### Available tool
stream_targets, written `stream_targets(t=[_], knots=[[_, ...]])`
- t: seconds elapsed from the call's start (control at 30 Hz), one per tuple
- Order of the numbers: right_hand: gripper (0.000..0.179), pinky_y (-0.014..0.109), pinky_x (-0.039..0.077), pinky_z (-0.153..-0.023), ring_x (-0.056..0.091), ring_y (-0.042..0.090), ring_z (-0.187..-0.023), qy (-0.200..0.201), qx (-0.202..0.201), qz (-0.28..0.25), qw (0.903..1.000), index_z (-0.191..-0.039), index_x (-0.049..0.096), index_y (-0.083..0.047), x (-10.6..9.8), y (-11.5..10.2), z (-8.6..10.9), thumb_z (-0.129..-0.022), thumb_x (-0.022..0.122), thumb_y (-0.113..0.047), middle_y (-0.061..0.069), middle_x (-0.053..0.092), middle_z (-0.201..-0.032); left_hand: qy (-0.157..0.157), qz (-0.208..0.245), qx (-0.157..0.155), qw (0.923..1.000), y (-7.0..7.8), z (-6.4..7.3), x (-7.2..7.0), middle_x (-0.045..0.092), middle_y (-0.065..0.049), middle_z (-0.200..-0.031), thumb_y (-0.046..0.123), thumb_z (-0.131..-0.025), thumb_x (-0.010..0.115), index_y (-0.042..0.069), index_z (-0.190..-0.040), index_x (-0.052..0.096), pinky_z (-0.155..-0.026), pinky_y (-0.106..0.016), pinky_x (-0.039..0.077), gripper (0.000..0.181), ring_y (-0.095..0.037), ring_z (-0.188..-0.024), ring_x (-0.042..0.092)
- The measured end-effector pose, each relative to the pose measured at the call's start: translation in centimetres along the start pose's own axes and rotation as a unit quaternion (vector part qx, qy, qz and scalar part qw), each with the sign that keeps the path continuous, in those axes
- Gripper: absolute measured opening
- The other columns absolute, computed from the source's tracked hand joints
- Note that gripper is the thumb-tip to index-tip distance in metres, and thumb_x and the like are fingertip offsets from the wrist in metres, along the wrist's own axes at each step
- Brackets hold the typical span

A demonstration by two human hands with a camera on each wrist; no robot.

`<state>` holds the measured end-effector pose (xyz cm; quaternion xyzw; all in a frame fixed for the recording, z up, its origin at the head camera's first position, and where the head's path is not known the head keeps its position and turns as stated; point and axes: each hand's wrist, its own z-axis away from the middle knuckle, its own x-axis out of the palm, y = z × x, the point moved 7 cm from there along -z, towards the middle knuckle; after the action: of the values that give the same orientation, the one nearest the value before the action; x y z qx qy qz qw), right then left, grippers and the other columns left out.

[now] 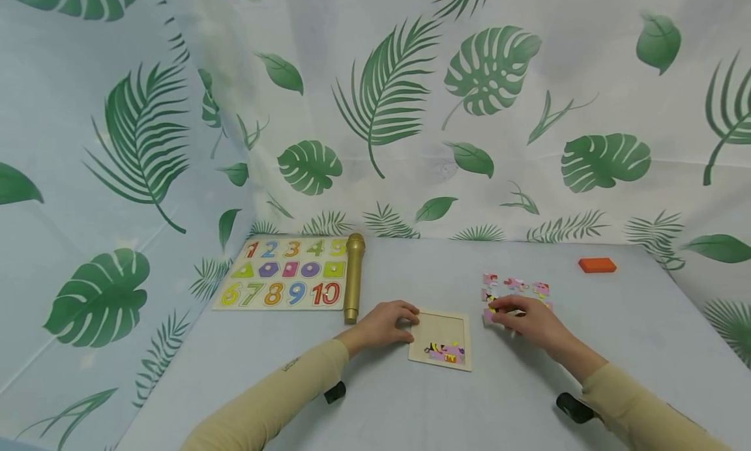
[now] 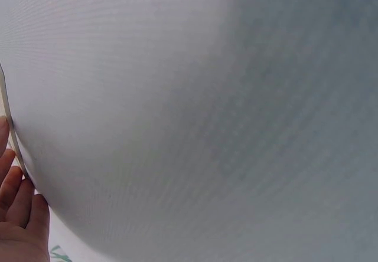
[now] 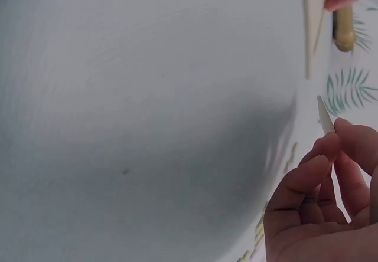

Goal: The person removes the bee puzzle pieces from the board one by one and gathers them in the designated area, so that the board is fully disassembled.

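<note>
In the head view a small square wooden puzzle tray (image 1: 440, 327) lies mid-table, with joined pink puzzle pieces (image 1: 456, 352) along its lower edge. My left hand (image 1: 385, 324) touches the tray's left edge with relaxed fingers; its fingertips also meet that edge in the left wrist view. To the right of the tray, my right hand (image 1: 536, 322) is over a group of loose pink puzzle pieces (image 1: 541, 288). Between its thumb and fingers it pinches a puzzle piece (image 3: 325, 115), seen edge-on in the right wrist view. The hand hides some loose pieces.
A number-and-shape board (image 1: 237, 301) lies at the back left, with a gold microphone (image 1: 353, 278) along its right side. An orange block (image 1: 597, 265) sits at the back right. Leaf-patterned cloth (image 1: 381, 197) walls the table's back and left.
</note>
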<state>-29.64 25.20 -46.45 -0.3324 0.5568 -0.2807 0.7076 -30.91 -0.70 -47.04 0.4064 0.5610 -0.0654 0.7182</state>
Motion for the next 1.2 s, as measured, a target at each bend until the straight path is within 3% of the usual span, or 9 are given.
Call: stream_targets(t=[0.4, 0.7, 1.2], knots=[[0.035, 0.028, 0.052, -0.062, 0.056, 0.021, -0.083, 0.006, -0.017, 0.055, 0.9983, -0.119, 0.066, -0.004, 0.4, 0.7, -1.1, -0.091, 0.07, -0.025, 0.008, 0.063, -0.104, -0.003, 0.005, 0.0, 1.0, 0.0, -0.1, 0.1, 0.059, -0.003, -0.133, 0.018, -0.086, 0.076, 0.008, -0.117, 0.07, -0.108, -0.029, 0.038, 0.034, -0.018, -0.127, 0.051], [0.024, 0.032, 0.047, -0.066, 0.056, 0.02, -0.082, 0.024, -0.08, 0.182, 0.9797, -0.105, 0.068, -0.005, 0.6, -1.3, -1.2, -0.089, 0.071, -0.023, 0.003, 0.064, -0.09, -0.002, 0.001, 0.001, 1.0, 0.0, 0.0, 0.2, 0.059, -0.002, -0.133, 0.019, -0.085, 0.077, 0.009, -0.116, 0.07, -0.107, -0.028, 0.038, 0.033, -0.017, -0.126, 0.052], [0.02, 0.037, 0.048, -0.069, 0.055, 0.023, -0.088, 0.042, -0.102, 0.223, 0.9685, -0.1, 0.07, -0.008, 1.1, -1.1, -1.4, -0.086, 0.075, -0.021, 0.005, 0.067, -0.095, 0.002, 0.003, -0.01, 0.9999, -0.1, 0.0, 0.2, 0.059, 0.0, -0.132, 0.02, -0.085, 0.077, 0.01, -0.116, 0.071, -0.107, -0.028, 0.039, 0.033, -0.015, -0.126, 0.051]])
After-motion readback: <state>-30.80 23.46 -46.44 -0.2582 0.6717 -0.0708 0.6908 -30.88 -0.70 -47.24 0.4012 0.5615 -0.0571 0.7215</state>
